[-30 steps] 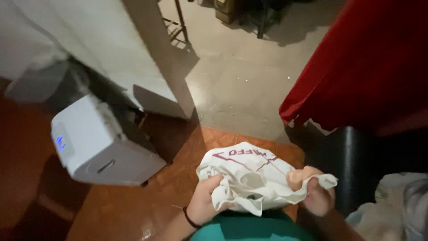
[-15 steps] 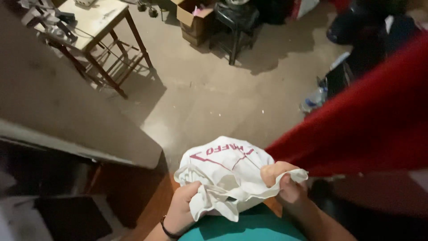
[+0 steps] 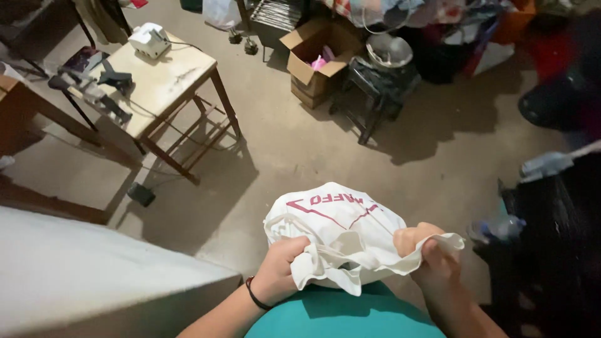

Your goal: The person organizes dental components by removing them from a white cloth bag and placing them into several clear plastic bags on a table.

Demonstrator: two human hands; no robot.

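A crumpled white cloth with red printing (image 3: 341, 231) is bunched up in front of my chest, above my teal shirt. My left hand (image 3: 282, 269), with a dark band on the wrist, grips the cloth's lower left folds. My right hand (image 3: 432, 263) pinches the cloth's right edge, thumb on top. The cloth hangs over a bare concrete floor.
A small wooden table (image 3: 159, 81) with a white device and dark tools stands at the upper left. An open cardboard box (image 3: 316, 53) and a dark stool (image 3: 382, 87) sit behind. A white flat surface (image 3: 94, 275) fills the lower left. Dark clutter lines the right side.
The view has tilted up and away: the red cloth and white appliance have left the frame, and the table, box and stool have come into sight. Both hands keep their hold on the cloth.
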